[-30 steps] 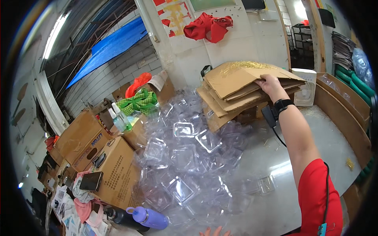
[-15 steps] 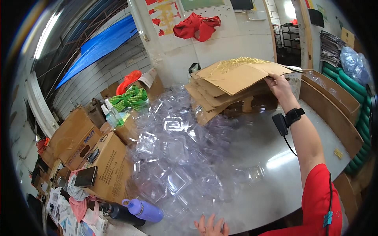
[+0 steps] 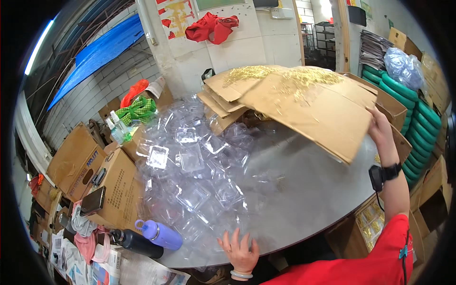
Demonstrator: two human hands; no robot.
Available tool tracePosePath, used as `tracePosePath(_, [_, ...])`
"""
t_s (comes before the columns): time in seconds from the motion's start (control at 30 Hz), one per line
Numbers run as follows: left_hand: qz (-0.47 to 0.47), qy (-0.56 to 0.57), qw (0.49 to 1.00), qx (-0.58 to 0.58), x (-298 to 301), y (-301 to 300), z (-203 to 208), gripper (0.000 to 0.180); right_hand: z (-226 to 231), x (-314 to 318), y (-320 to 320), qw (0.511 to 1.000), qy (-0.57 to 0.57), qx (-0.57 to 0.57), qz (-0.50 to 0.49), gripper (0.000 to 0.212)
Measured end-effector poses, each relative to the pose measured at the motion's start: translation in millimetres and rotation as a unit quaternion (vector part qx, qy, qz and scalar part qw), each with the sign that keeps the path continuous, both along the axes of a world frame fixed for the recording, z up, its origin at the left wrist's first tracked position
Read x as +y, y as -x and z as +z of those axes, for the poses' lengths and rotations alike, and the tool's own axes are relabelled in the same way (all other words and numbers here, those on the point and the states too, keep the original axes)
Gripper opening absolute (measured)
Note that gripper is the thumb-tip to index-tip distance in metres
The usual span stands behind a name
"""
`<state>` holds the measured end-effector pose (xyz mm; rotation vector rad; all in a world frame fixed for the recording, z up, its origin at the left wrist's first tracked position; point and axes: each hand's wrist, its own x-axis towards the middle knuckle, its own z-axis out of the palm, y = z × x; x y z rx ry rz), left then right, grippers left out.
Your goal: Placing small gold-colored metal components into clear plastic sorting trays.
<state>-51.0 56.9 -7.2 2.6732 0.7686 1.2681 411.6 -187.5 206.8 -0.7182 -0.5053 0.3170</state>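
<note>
My right hand [image 3: 379, 126] grips the right edge of a cardboard sheet [image 3: 308, 111], its fingers closed around the rim. The sheet is tilted above the grey table, and gold shreds [image 3: 311, 78] lie scattered along its far part. Beneath and to its left sits a stack of other cardboard sheets [image 3: 216, 102], also with gold shreds on top. At the table's near edge my left hand [image 3: 241, 251] is open, fingers spread, holding nothing. Just beyond it lies a large heap of clear plastic containers [image 3: 192, 194].
A purple bottle [image 3: 161, 235] and a black bottle [image 3: 137, 243] lie at the near left. Cardboard boxes [image 3: 116, 190] with a phone on top line the table's left side. Green coiled tubing [image 3: 420, 137] is stacked at the right, beside an open box of gold-filled packs [image 3: 370, 223].
My right hand has pulled the top cardboard sheet to the right and toward me, off the stack. My left hand has come further into view. The whole view has shifted rightward.
</note>
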Motion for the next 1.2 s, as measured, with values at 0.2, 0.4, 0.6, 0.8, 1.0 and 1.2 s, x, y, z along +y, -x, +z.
tracePosePath(0.2, [-0.003,-0.022,1.0,0.003,0,-4,1,0.025,-26,-103,60,0.997,0.074,0.0,-0.006,0.059])
tracePosePath(0.4, [-0.003,-0.031,1.0,0.002,2,-7,5,0.025,-42,-139,84,0.987,0.149,0.035,-0.041,0.065])
tracePosePath(0.6, [-0.011,-0.03,0.999,0.012,0,-10,2,0.027,-59,-129,80,0.952,0.28,0.04,-0.117,0.047])
tracePosePath(0.8, [-0.014,-0.028,0.999,0.011,-3,-7,8,0.03,-26,-152,77,0.942,0.282,0.037,-0.181,0.03])
tracePosePath(1.0, [-0.005,-0.031,0.999,0.027,2,-4,7,0.034,13,-146,110,0.936,0.237,0.095,-0.244,0.031])
tracePosePath(1.2, [-0.023,-0.016,0.999,0.019,-1,-12,5,0.037,31,-160,113,0.886,0.299,-0.093,-0.343,0.045])
